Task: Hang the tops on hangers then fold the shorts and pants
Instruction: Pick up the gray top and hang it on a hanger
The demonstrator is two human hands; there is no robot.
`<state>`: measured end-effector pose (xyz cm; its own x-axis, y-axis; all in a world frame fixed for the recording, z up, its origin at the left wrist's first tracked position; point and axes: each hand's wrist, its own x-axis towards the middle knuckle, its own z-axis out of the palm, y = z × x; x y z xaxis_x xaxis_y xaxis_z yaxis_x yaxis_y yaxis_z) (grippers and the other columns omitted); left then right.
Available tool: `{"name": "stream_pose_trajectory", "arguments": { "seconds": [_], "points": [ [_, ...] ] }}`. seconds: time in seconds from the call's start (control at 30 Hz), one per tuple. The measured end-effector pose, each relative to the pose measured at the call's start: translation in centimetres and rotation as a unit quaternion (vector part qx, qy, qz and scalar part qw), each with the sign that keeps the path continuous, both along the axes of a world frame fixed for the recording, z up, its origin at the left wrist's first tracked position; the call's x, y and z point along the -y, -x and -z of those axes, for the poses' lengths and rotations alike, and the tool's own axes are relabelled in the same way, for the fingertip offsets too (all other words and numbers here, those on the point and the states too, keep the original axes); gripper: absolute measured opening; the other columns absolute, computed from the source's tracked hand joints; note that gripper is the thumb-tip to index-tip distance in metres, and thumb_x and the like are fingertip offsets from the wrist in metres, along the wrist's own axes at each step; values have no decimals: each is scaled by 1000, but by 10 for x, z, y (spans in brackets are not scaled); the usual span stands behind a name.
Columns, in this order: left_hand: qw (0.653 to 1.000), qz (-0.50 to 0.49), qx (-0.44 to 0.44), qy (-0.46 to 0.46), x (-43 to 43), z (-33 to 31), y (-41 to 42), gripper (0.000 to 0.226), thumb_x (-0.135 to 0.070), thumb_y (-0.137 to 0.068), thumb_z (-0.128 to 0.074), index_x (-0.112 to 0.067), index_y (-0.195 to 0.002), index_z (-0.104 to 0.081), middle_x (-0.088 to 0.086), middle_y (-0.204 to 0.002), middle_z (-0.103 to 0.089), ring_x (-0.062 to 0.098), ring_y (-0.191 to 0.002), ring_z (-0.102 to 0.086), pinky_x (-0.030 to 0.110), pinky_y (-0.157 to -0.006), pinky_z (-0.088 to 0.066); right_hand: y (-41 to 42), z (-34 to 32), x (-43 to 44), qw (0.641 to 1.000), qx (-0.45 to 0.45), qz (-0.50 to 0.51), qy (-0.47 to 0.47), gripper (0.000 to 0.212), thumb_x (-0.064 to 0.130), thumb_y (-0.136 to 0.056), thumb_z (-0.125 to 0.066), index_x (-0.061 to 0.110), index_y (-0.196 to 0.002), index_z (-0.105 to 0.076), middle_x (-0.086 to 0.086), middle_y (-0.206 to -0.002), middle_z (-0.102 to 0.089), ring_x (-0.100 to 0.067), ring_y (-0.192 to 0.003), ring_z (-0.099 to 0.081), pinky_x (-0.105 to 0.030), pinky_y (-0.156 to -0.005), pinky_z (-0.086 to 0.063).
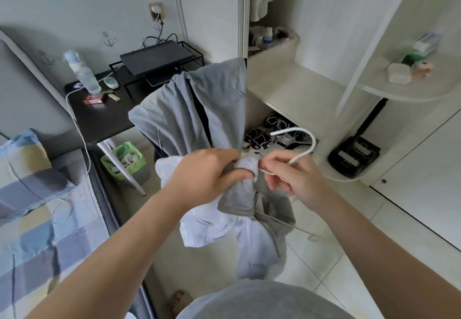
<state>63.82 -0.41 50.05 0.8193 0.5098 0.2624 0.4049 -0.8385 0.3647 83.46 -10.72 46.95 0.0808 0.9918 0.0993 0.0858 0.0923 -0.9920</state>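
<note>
Presently, from my remote seat, I record the left hand (207,169) clamped on a bunch of cloth at the neck of the grey zip-up top with pale white lining (239,194), fingers curled over it. The right hand (291,176) pinches the stem of the white wire hanger (305,141) just under its hook, right beside the same bunch of cloth. I judge the hold deliberate: one hand gathers the neck opening so the other can feed the hanger through and keep the hook clear above. The hanger's shoulders are hidden in the fabric, so I cannot tell whether either is seated yet.

The top hangs in the air from both hands, in front of the open cream wardrobe (287,86), its zip edge drooping toward the floor. More grey cloth rises from the hands toward the wardrobe's door edge; I cannot tell whether it is part of the same garment.

Dark shoes (259,136) lie at the wardrobe's foot, beyond the hook. A black side table (99,116) stands left of the wardrobe, with a green waste bin (124,159) beneath it.

Assessment: hanging step under way, not complete. No shorts or pants are identifiable in view.
</note>
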Motion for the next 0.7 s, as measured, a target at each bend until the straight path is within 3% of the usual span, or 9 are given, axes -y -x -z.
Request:
{"name": "stream_pose_trajectory", "arguments": {
  "seconds": [0.13,0.3,0.43,0.53,0.6,0.7],
  "points": [
    [994,-52,57,83,-19,-5,19,54,-61,-85,-54,-10,-70,-49,-4,-52,-34,11,-49,-33,35,-53,-34,-33,0,6,993,99,53,23,12,18,-97,-62,21,-94,-72,-4,-75,-70,-15,-50,-48,-27,-47,-39],
    [995,-78,39,52,-13,-11,24,51,-61,-90,-42,-16,-67,-40,-5,-51,-36,12,-48,-36,30,-50,-27,-49,8,13,984,160,79,26,27,13,-99,-59,29,-84,-74,2,-62,-57,-27,-61,-50,-51,-68,-48],
    [996,-67,40,54,6,-5,6,44,-51,-97,-44,-20,-67,-34,-6,-54,-37,15,-51,-40,34,-53,-29,-37,8,3,980,196,34,6,24,6,-99,-57,18,-83,-70,5,-59,-54,-36,-62,-53,-68,-84,-49],
    [992,-74,60,80,5,-2,5,44,-43,-99,-51,-18,-66,-35,-7,-54,-38,15,-51,-39,35,-53,-32,-35,4,-1,978,202,48,-3,24,7,-98,-59,22,-84,-70,7,-66,-64,-34,-71,-60,-63,-87,-50],
    [988,-89,78,98,1,0,8,44,-40,-99,-54,-13,-67,-39,-6,-54,-39,14,-50,-37,34,-52,-32,-30,3,-2,971,216,96,-27,18,8,-95,-64,24,-93,-72,7,-87,-70,-20,-88,-65,-50,-93,-50],
    [976,-148,118,111,-5,4,18,46,-39,-99,-55,-7,-68,-43,-1,-54,-41,12,-49,-35,28,-49,-31,-21,8,1,915,296,222,-159,17,6,-89,-63,8,-104,-70,-1,-108,-66,-17,-109,-61,-35,-99,-46]
  ]
}}
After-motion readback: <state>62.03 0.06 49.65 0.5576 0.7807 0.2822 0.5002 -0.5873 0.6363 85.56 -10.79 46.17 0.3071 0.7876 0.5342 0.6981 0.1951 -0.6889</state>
